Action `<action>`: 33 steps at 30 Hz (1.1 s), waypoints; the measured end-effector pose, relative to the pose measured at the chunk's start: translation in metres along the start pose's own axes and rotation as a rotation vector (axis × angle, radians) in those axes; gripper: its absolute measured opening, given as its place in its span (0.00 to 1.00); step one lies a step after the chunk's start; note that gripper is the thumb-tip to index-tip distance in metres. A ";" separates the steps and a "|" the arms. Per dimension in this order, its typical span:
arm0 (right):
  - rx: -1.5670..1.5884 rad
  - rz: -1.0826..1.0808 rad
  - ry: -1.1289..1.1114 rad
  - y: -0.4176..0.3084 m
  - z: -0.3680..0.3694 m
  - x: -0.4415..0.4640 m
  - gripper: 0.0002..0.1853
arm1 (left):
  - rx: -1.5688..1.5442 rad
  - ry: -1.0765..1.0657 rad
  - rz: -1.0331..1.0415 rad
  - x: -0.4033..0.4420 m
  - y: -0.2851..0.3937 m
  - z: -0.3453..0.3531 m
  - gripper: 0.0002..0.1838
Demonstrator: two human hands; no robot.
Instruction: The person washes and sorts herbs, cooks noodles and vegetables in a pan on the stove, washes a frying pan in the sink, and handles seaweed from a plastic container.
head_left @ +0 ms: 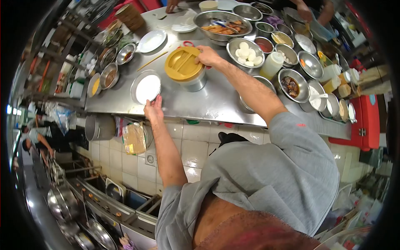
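Observation:
My left hand [154, 110] grips the near rim of a metal bowl [134, 89], thumb up at the edge. White stuff [148, 88] fills the bowl; I cannot tell whether it is powder or liquid. My right hand [208, 57] is closed on the right edge of a yellow lid [180, 66] with a raised bar across it. The lid sits slightly askew over a round metal container [195, 84], whose contents are hidden. A thin wooden stick [152, 61] lies on the steel table [208, 104] between the bowl and a white plate [152, 41].
Right of my right arm stand a bowl of white round pieces [246, 53], a squeeze bottle [271, 65] and several sauce bowls. A large bowl of orange food [223, 28] is farther back. More bowls [109, 76] line the left. Another person's hand [305, 13] works at the far right.

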State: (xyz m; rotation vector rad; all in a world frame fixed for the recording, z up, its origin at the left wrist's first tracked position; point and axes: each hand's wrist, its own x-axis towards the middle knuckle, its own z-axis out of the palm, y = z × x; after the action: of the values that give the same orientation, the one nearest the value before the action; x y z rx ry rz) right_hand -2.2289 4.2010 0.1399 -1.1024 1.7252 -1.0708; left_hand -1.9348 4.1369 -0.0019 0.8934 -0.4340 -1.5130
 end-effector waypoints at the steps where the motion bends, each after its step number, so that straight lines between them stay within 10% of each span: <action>1: 0.007 0.016 0.027 -0.002 -0.012 -0.004 0.31 | 0.022 -0.018 0.008 0.004 -0.001 0.001 0.15; 11: -0.371 -0.086 -0.171 0.031 -0.081 -0.003 0.30 | 0.082 -0.051 0.039 0.065 -0.007 0.023 0.16; 18: -0.367 -0.467 0.254 0.020 -0.171 -0.115 0.23 | 0.066 -0.142 0.066 0.001 -0.004 0.007 0.32; 25: -0.240 -0.121 0.653 0.078 -0.212 -0.212 0.14 | 0.330 -0.017 0.054 -0.136 -0.019 -0.068 0.13; 33: -0.170 -0.262 -0.041 0.083 -0.108 -0.205 0.13 | 0.431 0.225 -0.046 -0.227 -0.059 -0.130 0.13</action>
State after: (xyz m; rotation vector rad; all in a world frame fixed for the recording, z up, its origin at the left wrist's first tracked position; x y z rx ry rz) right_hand -2.2894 4.4394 0.1339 -1.4797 1.6963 -1.0637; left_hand -1.8925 4.3942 -0.0633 1.4035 -0.5885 -1.3609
